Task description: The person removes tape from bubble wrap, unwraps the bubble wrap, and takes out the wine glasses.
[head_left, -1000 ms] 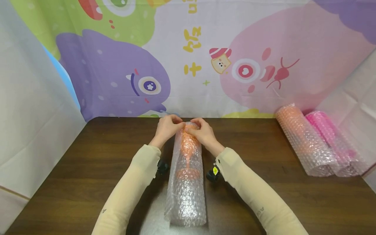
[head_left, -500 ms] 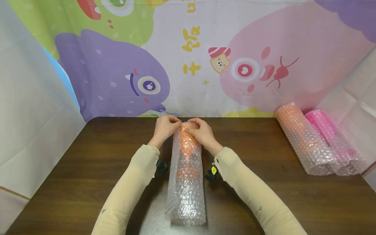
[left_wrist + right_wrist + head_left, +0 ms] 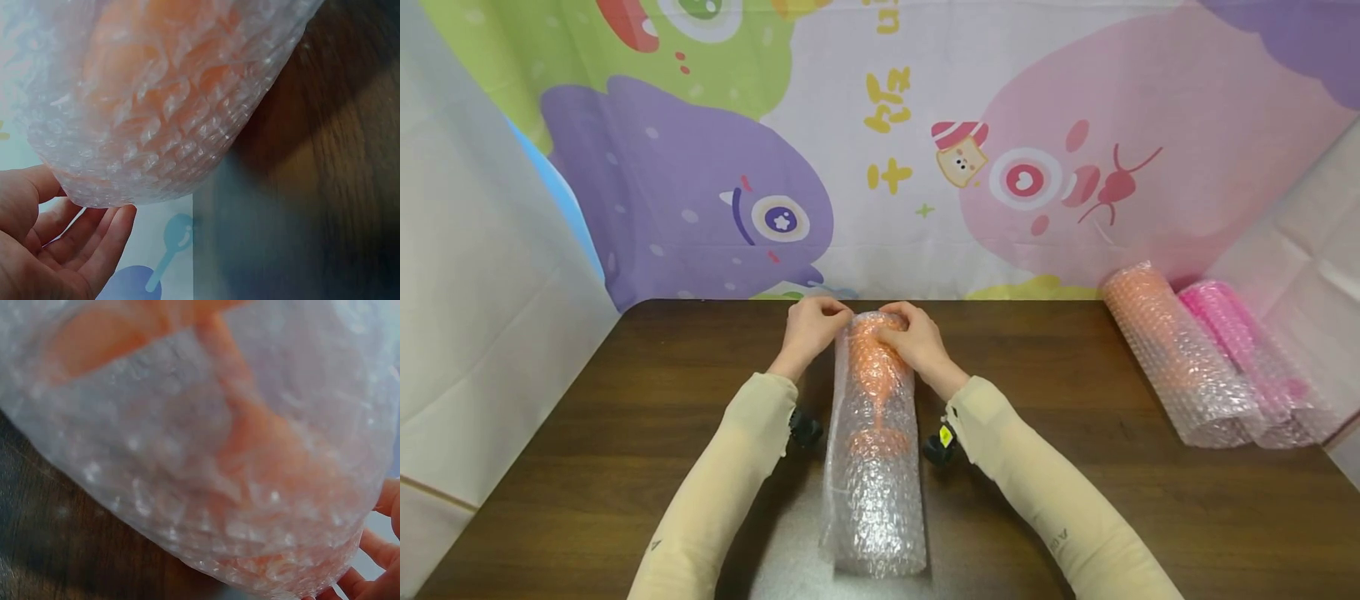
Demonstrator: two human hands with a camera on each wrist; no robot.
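Dk brown wood-look table (image 3: 662, 400), glare (image 3: 790, 575) nr front ctr. Bubble-wrap roll (image 3: 880, 492) w/ orange item (image 3: 878, 367) inside lies lengthwise mid-table, far end nr back edge. L hand (image 3: 808, 329) pinches the wrap at that end; R hand (image 3: 921, 343) grips same end, thumb on top. Back R: orange roll (image 3: 1180, 358) + pink roll (image 3: 1255, 358), touching, nr white R wall (image 3: 1315, 250). L wall (image 3: 475, 250) also white. Behind table: cartoon cloth (image 3: 880, 233), purple figure (image 3: 685, 183) L, pink figure (image 3: 1120, 125) R.
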